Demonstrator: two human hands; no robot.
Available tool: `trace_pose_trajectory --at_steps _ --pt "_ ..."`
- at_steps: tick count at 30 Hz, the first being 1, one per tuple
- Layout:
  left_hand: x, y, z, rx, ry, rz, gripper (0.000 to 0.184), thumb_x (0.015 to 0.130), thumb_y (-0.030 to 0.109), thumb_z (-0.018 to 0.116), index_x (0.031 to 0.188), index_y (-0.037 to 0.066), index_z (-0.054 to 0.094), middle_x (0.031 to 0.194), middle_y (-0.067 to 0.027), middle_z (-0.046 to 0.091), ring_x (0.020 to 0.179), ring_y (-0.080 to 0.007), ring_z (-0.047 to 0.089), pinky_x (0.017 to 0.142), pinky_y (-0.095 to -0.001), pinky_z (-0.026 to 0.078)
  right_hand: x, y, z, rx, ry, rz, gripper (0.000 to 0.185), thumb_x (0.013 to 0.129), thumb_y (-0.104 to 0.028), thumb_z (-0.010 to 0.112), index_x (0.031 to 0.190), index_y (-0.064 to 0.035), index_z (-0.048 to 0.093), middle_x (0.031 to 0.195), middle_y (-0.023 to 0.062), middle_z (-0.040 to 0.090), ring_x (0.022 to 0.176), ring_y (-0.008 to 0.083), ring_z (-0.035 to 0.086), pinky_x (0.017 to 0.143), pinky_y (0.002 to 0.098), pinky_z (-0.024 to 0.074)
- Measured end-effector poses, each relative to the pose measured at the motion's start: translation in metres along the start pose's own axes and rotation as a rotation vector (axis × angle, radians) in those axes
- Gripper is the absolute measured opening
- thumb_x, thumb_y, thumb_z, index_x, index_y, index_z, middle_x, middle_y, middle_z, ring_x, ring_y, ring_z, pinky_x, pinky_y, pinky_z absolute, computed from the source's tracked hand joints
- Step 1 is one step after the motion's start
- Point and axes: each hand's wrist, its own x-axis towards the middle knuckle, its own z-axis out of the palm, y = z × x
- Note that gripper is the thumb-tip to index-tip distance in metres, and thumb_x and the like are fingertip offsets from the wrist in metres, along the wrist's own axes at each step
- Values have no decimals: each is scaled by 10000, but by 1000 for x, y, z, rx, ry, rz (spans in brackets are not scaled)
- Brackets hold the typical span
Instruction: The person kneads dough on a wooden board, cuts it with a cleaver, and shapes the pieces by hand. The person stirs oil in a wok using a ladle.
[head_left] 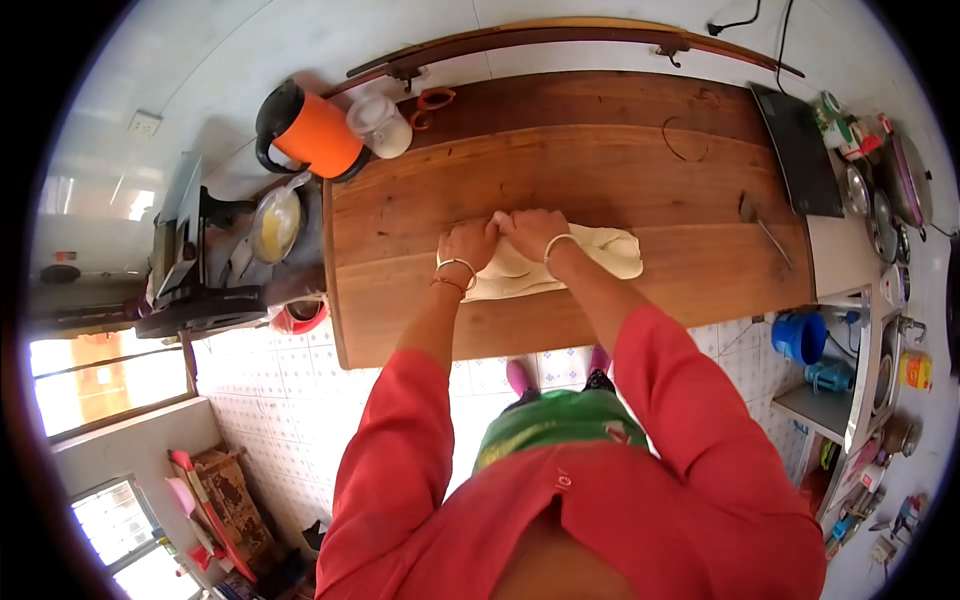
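A long, pale, folded roll of dough (605, 250) lies across the wooden table near its front edge. My left hand (468, 245) is closed on the dough's left part, its fingers curled at the far edge. Right beside it, my right hand (532, 232) is closed on the dough's middle, and the two hands touch at the thumbs. The right end of the dough extends past my right wrist. The fingertips and the dough beneath both hands are hidden.
On the wooden table (400, 320), an orange jug (318, 135), a clear jar (380, 125) and orange-handled scissors (435, 98) stand or lie at the back left. A metal utensil (770, 235) and a black board (797, 150) lie at the right. A bowl (277, 225) is left of the table.
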Motion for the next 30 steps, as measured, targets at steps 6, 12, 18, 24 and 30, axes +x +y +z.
trace_pose_trajectory --at_steps 6,12,18,24,30 --pt "-86 57 46 86 317 135 343 954 308 441 997 69 683 941 -136 690 961 -318 621 944 -483 399 -70 19 48 21 178 75 360 977 -241 427 741 -99 659 850 89 704 914 295 653 854 490 436" --pt "-109 32 88 18 645 421 288 888 226 499 1070 72 659 1090 -75 643 1072 -258 564 995 -467 343 -102 29 92 77 770 -221 171 883 -191 541 951 -83 655 992 64 651 977 251 587 972 449 374" --pt "-68 15 94 91 518 480 399 858 265 496 1184 74 626 1232 -89 583 1185 -268 499 1042 -514 290 -63 47 93 46 758 -211 248 845 -207 586 1047 -72 640 1073 72 618 1030 259 564 972 450 384" --pt "-16 23 75 14 458 430 347 828 220 564 1127 61 638 1159 -108 603 1127 -290 528 1015 -499 359 -17 59 73 106 701 -191 203 863 -193 555 1001 -88 660 991 67 643 964 253 584 984 452 359" --pt "18 25 68 -45 472 404 260 851 207 552 1019 57 682 1069 -109 649 1062 -290 571 1001 -492 379 14 64 66 114 655 -131 175 892 -221 521 859 -112 654 832 44 652 881 238 578 977 464 354"
